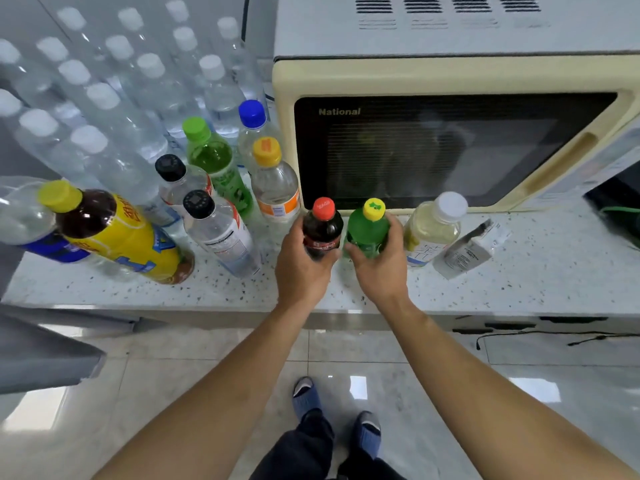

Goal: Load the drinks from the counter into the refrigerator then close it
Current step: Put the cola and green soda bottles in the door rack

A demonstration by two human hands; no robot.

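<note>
My left hand (pixel 300 268) grips a small dark cola bottle (pixel 322 227) with a red cap, upright on the speckled counter (pixel 519 271). Beside it my right hand (pixel 381 268) grips a small green soda bottle (pixel 369 227) with a yellow cap. The two bottles stand side by side in front of the microwave. To their right are a pale tea bottle (pixel 433 230) with a white cap and a small clear flat bottle (pixel 467 251). To the left stand several more drinks, among them a big yellow-labelled tea bottle (pixel 117 233). The refrigerator's inside is not in view.
A cream microwave (pixel 450 77) fills the back right of the counter. A pack of white-capped water bottles (pixel 104 98) fills the back left. A grey panel (pixel 38 351) juts in low at the left edge. A black appliance (pixel 616 202) sits at far right. Tiled floor lies below.
</note>
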